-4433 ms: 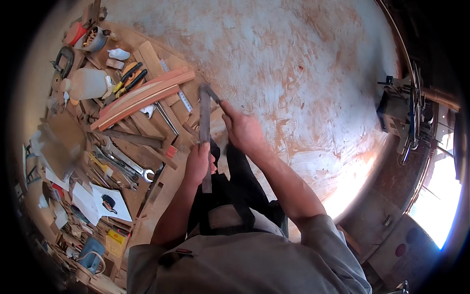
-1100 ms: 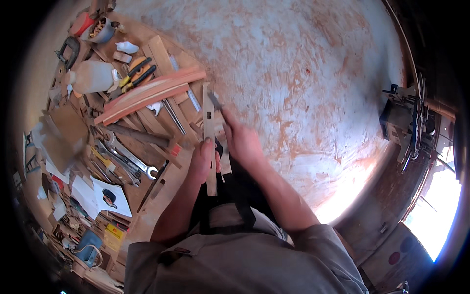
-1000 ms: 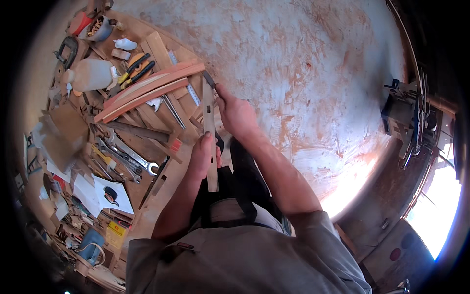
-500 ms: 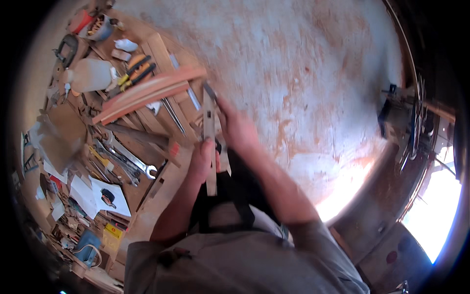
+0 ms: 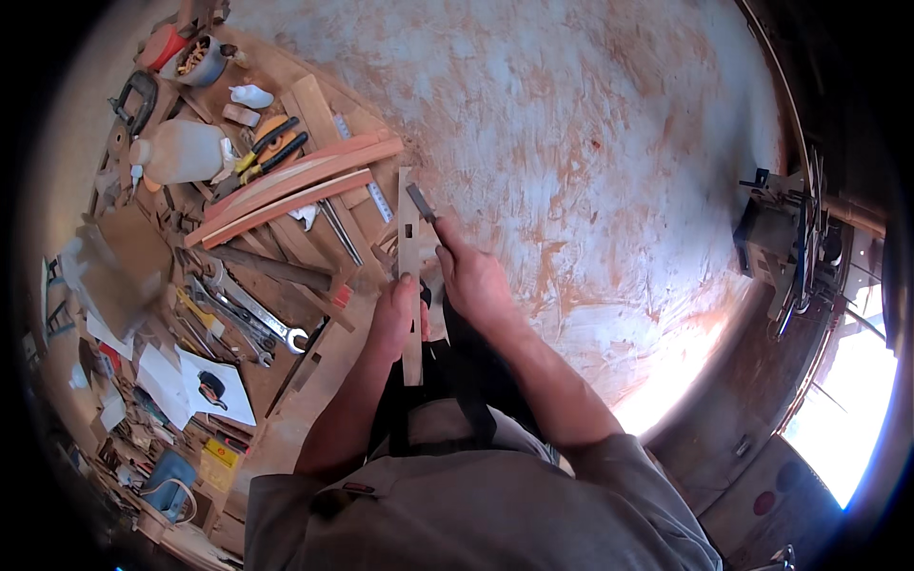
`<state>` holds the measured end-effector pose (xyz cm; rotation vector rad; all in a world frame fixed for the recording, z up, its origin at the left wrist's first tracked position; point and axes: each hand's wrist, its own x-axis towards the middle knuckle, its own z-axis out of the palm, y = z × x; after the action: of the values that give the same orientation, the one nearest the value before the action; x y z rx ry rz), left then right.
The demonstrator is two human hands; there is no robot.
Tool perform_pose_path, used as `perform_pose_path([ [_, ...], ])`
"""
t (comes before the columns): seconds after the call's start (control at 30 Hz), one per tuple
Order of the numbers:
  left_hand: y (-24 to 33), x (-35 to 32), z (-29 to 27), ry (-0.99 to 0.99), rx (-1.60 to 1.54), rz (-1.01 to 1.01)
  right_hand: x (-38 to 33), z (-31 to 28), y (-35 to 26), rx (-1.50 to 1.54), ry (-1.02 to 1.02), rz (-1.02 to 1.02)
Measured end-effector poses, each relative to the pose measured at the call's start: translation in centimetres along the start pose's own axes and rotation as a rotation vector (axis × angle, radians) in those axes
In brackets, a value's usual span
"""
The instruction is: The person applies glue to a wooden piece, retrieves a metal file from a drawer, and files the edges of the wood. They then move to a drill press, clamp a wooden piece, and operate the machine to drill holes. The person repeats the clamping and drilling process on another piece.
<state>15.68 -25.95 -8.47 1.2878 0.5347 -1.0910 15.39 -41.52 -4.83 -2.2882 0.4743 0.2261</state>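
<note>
My left hand (image 5: 391, 321) is closed round a narrow, light wooden strip (image 5: 409, 257), its thumb resting on the face. The strip stands lengthwise in front of my body and has a small rectangular slot in its upper part. Gripped in my right hand (image 5: 473, 284) is a flat, dark metal-bladed tool (image 5: 420, 203); whether it is a chisel or a file I cannot tell. Its blade points up and left, close beside the strip's right edge near the far end. The tool's handle is hidden in my fingers.
A cluttered bench on the left bears reddish wooden pieces (image 5: 295, 181), yellow-black pliers (image 5: 269, 159), spanners (image 5: 262, 319), a plastic jug (image 5: 186, 150), a C-clamp (image 5: 134, 99) and a tape measure (image 5: 211, 386) on paper. Metal machinery (image 5: 776, 228) stands at the far right.
My right hand and the bladed tool have shifted slightly right and nearer to me, from beside the strip's top end. My left hand keeps hold of the strip in nearly the same place.
</note>
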Motion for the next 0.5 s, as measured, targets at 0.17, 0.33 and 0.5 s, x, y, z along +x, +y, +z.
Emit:
perform_pose_path([
  [0.17, -0.4, 0.1, -0.2, -0.022, -0.045, -0.01, 4.2, -1.4, -0.9, -0.018, -0.04, 0.1],
  [0.33, 0.1, -0.1, 0.2, 0.02, -0.034, 0.008, 0.3, -0.4, -0.5, 0.009, 0.03, 0.038],
  [0.5, -0.2, 0.2, -0.2, -0.011, -0.047, -0.008, 4.1, -1.4, -1.3, 0.015, 0.01, 0.089],
])
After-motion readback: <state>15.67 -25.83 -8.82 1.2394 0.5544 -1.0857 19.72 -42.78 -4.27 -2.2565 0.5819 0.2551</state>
